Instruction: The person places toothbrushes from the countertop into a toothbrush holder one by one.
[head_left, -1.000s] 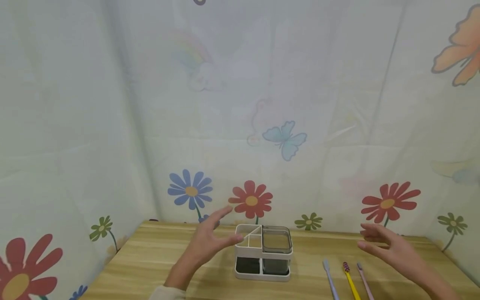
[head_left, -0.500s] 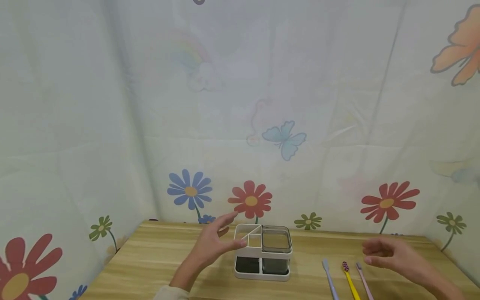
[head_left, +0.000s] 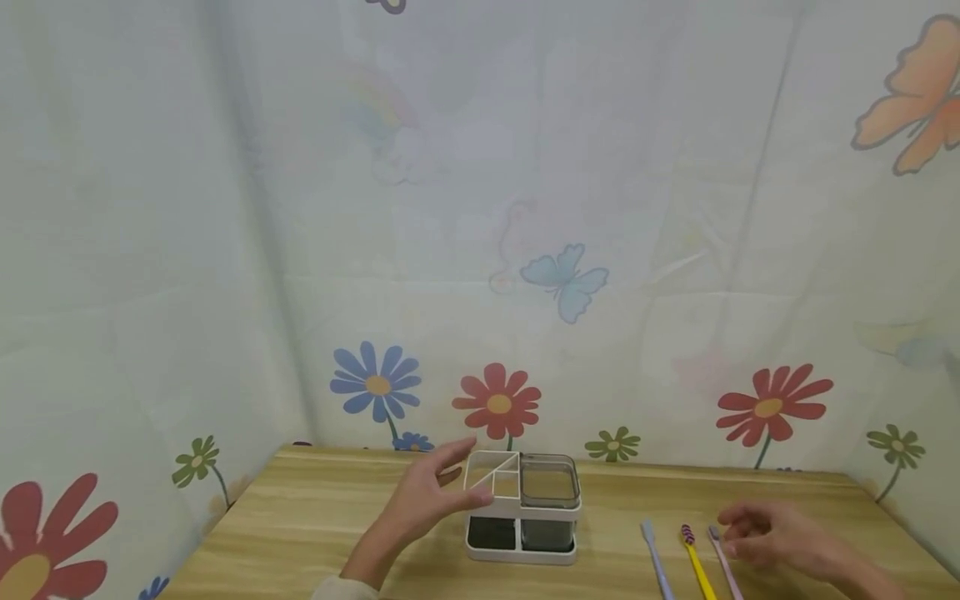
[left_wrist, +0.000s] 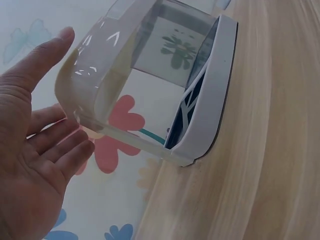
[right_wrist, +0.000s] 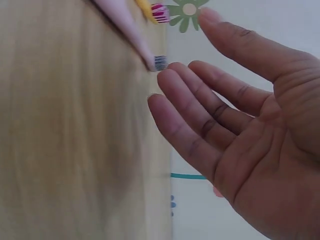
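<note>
A white toothbrush holder (head_left: 525, 512) with divided slots and a clear grey cup (head_left: 551, 502) stands upright on the table. My left hand (head_left: 427, 497) is at its upper left corner, thumb in front and fingers behind. The left wrist view has those fingers relaxed beside the holder's clear upper part (left_wrist: 87, 75). On the right lie three toothbrushes: blue (head_left: 655, 553), yellow (head_left: 700, 568) and pink (head_left: 726, 567). Over the pink one's head hovers my right hand (head_left: 776, 540). Seen from the right wrist, its fingers are loosely bent, fingertips close to the pink toothbrush's bristles (right_wrist: 160, 63), holding nothing.
The wood-grain table (head_left: 300, 525) runs back to a pale curtain (head_left: 420, 250) printed with flowers and butterflies. The same curtain closes off the left side. Toothbrush handles run off the bottom of the head view.
My right hand has come down and its fingers have bent in toward the pink toothbrush. The left hand has shifted slightly right and down, closer to the holder. Holder and toothbrushes stay in place.
</note>
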